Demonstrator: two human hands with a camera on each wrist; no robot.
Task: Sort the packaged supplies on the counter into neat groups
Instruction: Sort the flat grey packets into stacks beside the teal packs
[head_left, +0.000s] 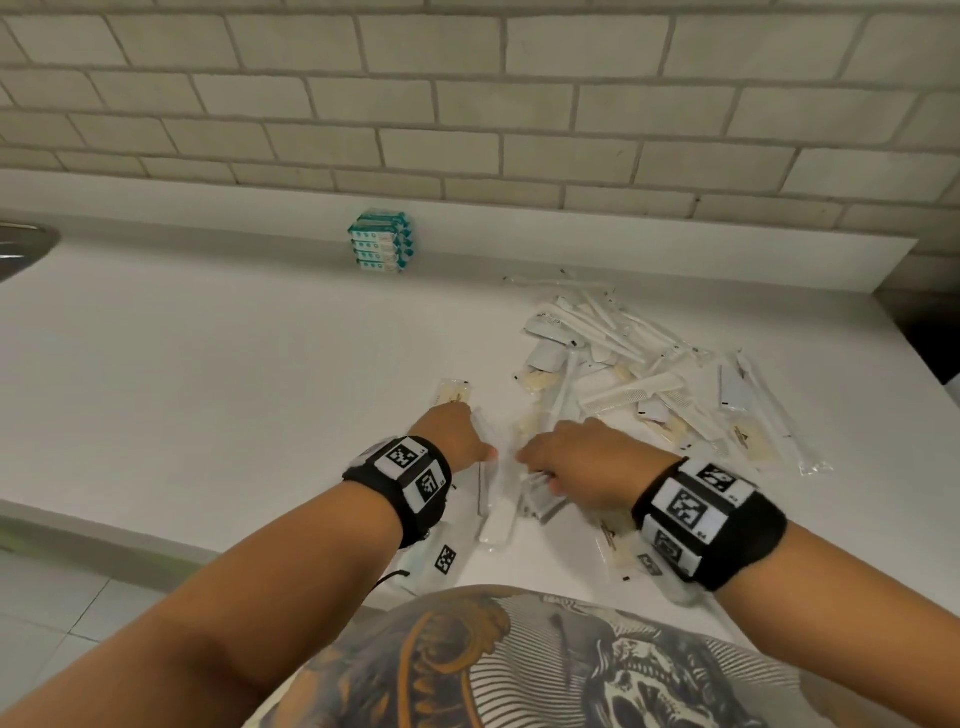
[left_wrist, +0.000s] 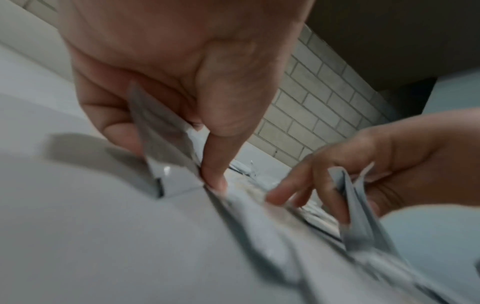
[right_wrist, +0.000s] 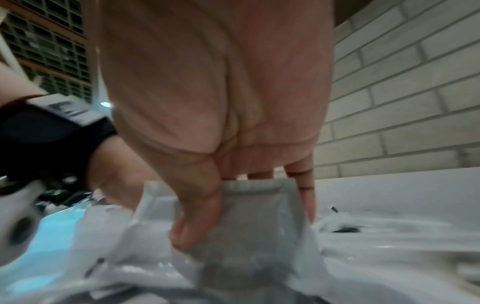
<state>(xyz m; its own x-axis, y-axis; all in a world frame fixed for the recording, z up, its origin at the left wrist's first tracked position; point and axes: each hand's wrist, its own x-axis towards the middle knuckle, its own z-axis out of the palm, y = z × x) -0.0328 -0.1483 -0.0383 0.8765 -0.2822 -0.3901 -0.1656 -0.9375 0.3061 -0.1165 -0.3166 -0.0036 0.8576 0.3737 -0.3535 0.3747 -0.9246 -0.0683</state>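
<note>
A loose pile of white wrapped supplies (head_left: 649, 384), combs and long thin sticks among them, lies on the white counter (head_left: 208, 374) at the right. A neat stack of teal packets (head_left: 382, 241) stands against the back ledge. My left hand (head_left: 467, 441) pinches a flat white packet (left_wrist: 161, 144) between thumb and fingers, low over the counter. Just to its right, my right hand (head_left: 582, 462) grips a few flat white packets (right_wrist: 259, 236), thumb on the front and fingers behind. More long white packets (head_left: 493, 509) lie under and between the two hands.
A packet with tan contents (head_left: 454, 392) lies just beyond my left hand. A clear bag with a black-and-white marker (head_left: 441, 561) sits at the counter's front edge by my left wrist. A sink rim (head_left: 21, 249) shows far left. The tiled wall (head_left: 467, 104) runs behind.
</note>
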